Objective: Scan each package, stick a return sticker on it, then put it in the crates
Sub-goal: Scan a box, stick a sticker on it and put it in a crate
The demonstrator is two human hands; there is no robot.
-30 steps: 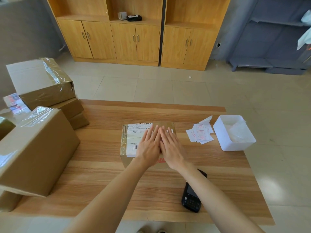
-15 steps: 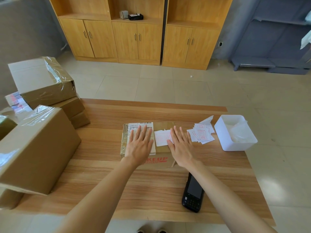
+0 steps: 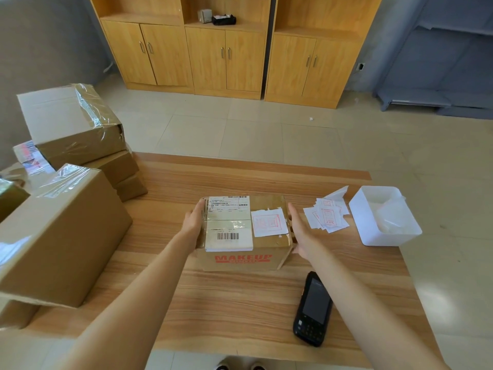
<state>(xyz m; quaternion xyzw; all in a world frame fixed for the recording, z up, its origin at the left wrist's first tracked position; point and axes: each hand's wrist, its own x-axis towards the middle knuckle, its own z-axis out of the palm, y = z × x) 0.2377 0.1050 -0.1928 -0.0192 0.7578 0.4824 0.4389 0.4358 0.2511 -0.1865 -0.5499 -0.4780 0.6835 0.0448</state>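
A small cardboard package (image 3: 242,259) printed MAKEUP lies in the middle of the wooden table (image 3: 234,303). Its top carries a white shipping label (image 3: 229,222) and, to the right of that, a red-printed return sticker (image 3: 270,222). My left hand (image 3: 193,220) lies flat against the package's left side with straight fingers. On the opposite side my right hand (image 3: 300,231) does the same. A black handheld scanner (image 3: 313,308) lies face up on the table near my right forearm. No crate is in view.
Loose return stickers (image 3: 326,216) are piled right of the package, beside a white plastic bin (image 3: 384,217) holding crumpled backing paper. Large taped cardboard boxes (image 3: 58,236) are stacked along the table's left end. Wooden cabinets (image 3: 224,57) stand across the tiled floor.
Both hands lay together flat on the package's top, then spread apart, uncovering the sticker. They now sit against the left and right sides of the package.
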